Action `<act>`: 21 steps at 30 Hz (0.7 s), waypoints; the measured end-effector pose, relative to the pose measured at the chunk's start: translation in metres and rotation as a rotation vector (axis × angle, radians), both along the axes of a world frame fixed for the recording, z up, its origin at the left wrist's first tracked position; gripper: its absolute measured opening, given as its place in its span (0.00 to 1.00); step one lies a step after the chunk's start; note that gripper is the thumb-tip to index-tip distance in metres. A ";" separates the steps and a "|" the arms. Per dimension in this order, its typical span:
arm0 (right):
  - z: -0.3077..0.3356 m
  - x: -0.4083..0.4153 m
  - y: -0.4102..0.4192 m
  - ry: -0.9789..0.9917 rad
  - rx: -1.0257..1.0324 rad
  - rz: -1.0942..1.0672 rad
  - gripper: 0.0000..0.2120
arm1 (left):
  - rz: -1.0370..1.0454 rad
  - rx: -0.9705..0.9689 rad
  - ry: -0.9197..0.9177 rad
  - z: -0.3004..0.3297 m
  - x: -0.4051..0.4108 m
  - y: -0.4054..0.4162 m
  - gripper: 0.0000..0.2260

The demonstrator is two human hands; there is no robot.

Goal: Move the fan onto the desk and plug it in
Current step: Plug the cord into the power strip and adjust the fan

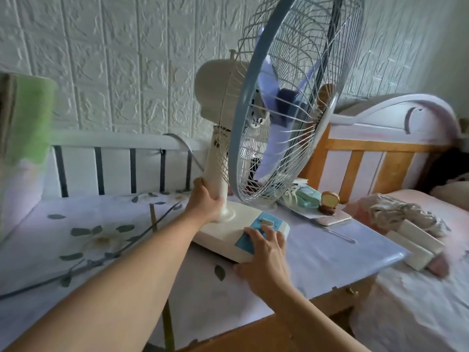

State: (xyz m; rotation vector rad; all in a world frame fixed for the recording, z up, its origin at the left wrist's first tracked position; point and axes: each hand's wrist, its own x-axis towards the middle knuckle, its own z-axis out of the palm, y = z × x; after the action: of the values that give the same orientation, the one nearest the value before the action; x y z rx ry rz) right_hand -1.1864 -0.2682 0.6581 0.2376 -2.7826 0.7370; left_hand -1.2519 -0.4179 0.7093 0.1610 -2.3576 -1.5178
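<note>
A cream table fan [253, 128] with a blue-rimmed wire cage and pale blue blades stands on the desk [342, 252], which is covered by a lilac cloth with a leaf print. My left hand [204, 201] is wrapped around the fan's stem just above the base. My right hand [264, 252] holds the front edge of the base, fingers over the blue control panel [264, 231]. The fan's grey cord [132, 240] trails from behind the stem across the cloth to the left edge. No plug or socket is visible.
Behind the fan's base lie a phone [332, 219], a small toast-shaped figure [330, 202] and folded cloth items. A bed with a wooden headboard [380, 158] and pink bedding adjoins on the right. A white railing [114, 166] runs along the wall behind the desk.
</note>
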 end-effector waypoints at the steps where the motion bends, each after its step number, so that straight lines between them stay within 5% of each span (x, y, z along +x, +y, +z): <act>1: -0.001 -0.001 0.002 0.009 -0.011 0.011 0.35 | 0.006 0.008 0.000 -0.001 -0.002 0.001 0.29; 12: 0.006 -0.016 0.042 -0.042 -0.083 0.182 0.36 | 0.330 -0.172 0.022 -0.012 0.008 0.024 0.25; 21: 0.008 -0.014 0.058 -0.051 -0.113 0.173 0.35 | 0.342 -0.204 -0.030 -0.007 0.017 0.039 0.25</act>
State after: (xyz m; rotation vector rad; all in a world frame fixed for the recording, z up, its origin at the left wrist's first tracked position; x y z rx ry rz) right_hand -1.2003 -0.2098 0.6657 0.4473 -2.7821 0.9503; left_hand -1.2345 -0.3789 0.7026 0.5105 -2.3416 -1.1174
